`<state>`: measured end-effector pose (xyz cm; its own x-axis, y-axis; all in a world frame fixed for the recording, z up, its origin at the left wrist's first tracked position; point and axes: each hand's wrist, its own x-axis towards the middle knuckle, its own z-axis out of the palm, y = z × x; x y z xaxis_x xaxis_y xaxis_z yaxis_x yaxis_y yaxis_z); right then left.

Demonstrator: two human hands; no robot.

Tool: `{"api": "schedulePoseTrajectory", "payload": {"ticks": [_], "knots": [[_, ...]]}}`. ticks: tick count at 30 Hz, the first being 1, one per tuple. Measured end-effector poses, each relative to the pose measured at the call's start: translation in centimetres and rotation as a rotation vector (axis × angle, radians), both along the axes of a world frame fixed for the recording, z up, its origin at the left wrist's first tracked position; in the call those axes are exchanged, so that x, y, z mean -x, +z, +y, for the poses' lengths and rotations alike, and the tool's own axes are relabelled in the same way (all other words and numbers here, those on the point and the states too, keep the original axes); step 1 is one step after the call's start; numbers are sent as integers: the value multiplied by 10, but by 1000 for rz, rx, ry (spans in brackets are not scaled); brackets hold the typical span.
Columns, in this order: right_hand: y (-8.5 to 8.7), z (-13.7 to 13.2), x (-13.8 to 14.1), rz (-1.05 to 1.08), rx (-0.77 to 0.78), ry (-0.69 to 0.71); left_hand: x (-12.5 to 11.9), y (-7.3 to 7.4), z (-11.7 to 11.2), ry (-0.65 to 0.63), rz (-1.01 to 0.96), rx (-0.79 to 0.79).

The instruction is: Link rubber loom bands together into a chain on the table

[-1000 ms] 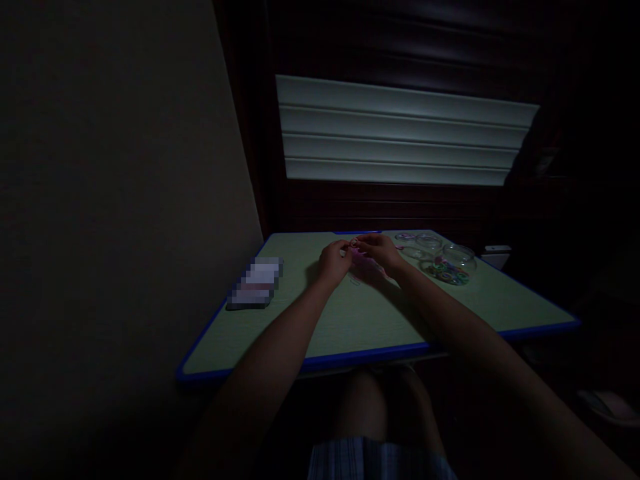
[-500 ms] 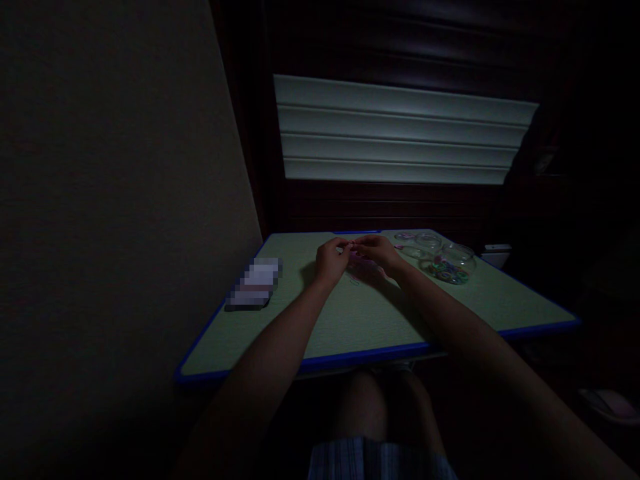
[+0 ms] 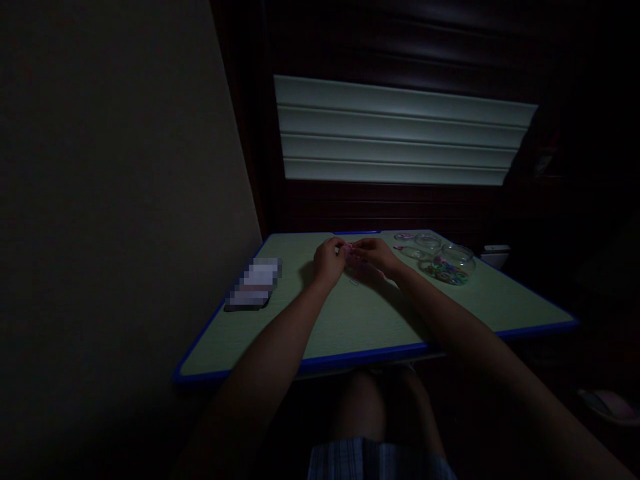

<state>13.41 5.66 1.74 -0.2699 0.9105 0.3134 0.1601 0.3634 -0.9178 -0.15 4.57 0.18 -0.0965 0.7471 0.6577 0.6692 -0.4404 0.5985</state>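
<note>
In a dim room, my left hand (image 3: 329, 261) and my right hand (image 3: 379, 255) meet over the far middle of a green table (image 3: 350, 320) with a blue rim. Both hands have their fingers pinched together on a small pink thing (image 3: 349, 251) between them; it is too dark and small to make out its shape. A pale pink piece (image 3: 367, 267) lies on the table just under my right hand.
A glass bowl (image 3: 450, 263) with several coloured loops stands to the right of my hands, with smaller glass bowls (image 3: 421, 244) behind it. A dark phone-like slab (image 3: 251, 287) lies at the table's left. A wall rises on the left, a blind behind.
Both hands have drifted slightly left and stayed pinched together on the pink thing. Nothing else on the table has moved.
</note>
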Motion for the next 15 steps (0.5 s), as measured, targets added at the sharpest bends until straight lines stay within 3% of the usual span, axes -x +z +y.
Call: {"api": "schedulePoseTrajectory", "payload": {"ticks": [10, 15], "knots": [[1, 5, -2, -95, -221, -54, 0, 1, -6, -4, 142, -39], [-1, 9, -2, -138, -253, -161, 1, 2, -9, -5, 163, -31]]}}
